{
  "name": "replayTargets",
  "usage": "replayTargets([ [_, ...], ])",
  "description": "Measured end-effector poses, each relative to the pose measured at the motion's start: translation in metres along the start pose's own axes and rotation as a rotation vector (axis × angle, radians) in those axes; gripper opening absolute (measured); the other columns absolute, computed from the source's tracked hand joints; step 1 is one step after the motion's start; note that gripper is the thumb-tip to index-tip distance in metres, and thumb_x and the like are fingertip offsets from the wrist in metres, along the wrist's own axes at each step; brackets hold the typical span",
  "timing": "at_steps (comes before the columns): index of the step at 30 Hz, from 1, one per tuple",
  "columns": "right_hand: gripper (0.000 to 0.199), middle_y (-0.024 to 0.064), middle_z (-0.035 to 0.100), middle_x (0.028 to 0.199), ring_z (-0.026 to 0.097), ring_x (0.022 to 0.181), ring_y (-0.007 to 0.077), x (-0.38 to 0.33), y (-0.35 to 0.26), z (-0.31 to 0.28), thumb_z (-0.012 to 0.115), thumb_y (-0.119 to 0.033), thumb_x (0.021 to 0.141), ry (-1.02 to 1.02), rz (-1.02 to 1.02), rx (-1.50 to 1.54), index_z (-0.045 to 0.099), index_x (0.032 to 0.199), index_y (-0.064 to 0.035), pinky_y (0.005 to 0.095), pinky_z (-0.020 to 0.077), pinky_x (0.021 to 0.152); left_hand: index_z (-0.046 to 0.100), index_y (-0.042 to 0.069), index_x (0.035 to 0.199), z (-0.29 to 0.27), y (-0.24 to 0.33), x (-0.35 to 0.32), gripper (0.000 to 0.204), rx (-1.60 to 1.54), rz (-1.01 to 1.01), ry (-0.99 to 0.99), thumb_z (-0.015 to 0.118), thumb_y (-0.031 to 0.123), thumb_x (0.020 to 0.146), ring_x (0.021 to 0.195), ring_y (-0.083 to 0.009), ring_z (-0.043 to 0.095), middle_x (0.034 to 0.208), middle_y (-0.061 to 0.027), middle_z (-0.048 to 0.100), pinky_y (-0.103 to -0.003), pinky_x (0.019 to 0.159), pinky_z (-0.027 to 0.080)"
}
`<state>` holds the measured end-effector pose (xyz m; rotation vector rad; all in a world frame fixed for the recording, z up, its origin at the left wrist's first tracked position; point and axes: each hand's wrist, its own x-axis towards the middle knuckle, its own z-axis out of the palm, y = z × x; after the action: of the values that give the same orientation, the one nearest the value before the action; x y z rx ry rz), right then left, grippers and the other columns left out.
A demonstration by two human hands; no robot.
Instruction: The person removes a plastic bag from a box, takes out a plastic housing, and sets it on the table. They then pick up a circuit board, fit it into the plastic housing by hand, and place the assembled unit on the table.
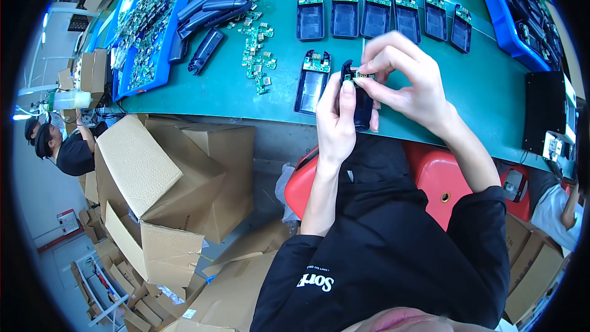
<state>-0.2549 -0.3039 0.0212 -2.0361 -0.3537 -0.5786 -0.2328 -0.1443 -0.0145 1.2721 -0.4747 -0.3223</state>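
My left hand grips a black plastic housing upright over the front edge of the green bench. My right hand pinches a small green circuit board at the top of that housing. Just left of my hands lies another black housing with a green board fitted. Several more such housings lie in a row along the far side of the bench.
Loose small green boards and dark curved covers lie at the left of the bench, beside blue trays of boards. Another blue tray holds parts at right. Open cardboard boxes stand on the floor at left. A person sits far left.
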Motion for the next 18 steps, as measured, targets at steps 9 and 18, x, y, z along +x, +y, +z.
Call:
replayTargets([
  [9,0.015,0.0167,0.069,0.116,0.071,0.087,0.0162,-0.005,-0.001,0.0,0.072,0.001,0.085,-0.047,0.148,0.197,0.06,0.094,0.0017,0.0276,0.0586,0.074,0.054,0.002,0.107,0.003,-0.003,-0.002,0.029,0.068,0.047,0.043,0.039,0.026,0.108,0.053,-0.0092,0.058,0.075,-0.0058,0.063,-0.021,0.05,0.045],
  [18,0.024,0.0142,0.064,0.127,0.07,0.092,0.0149,0.002,0.008,-0.001,0.063,-0.001,0.092,-0.092,0.42,0.56,0.06,0.116,0.001,0.0284,0.0568,0.082,0.052,0.0,0.108,-0.001,-0.001,0.003,0.033,-0.199,-0.122,0.003,0.036,0.029,0.109,0.051,-0.0117,0.058,0.074,-0.0085,0.063,-0.023,0.046,0.046],
])
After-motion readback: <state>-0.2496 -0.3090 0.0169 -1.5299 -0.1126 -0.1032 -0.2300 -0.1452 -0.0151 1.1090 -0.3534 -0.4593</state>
